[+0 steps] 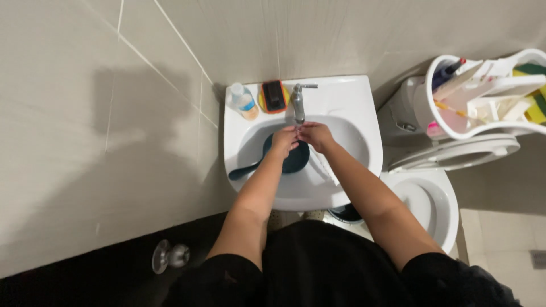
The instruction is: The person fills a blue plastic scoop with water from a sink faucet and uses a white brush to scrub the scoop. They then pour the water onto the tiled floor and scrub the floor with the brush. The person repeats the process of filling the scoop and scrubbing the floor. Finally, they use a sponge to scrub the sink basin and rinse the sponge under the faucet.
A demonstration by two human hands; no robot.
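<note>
My left hand [282, 140] and my right hand [314, 134] meet fingertip to fingertip under the spout of a chrome tap [298, 103], over a white wall basin [352, 108]. Neither hand holds anything that I can make out. Below the hands, inside the bowl, lies a dark blue pan [298, 160] with its handle pointing to the left. Whether water runs from the tap is too faint to tell.
On the basin's back ledge stand a small plastic bottle [244, 102] and a black sponge on a yellow-and-red dish [273, 96]. A white toilet [432, 199] with its lid up is to the right, a white caddy of brushes and sponges [483, 96] above it. A door knob [168, 257] shows lower left.
</note>
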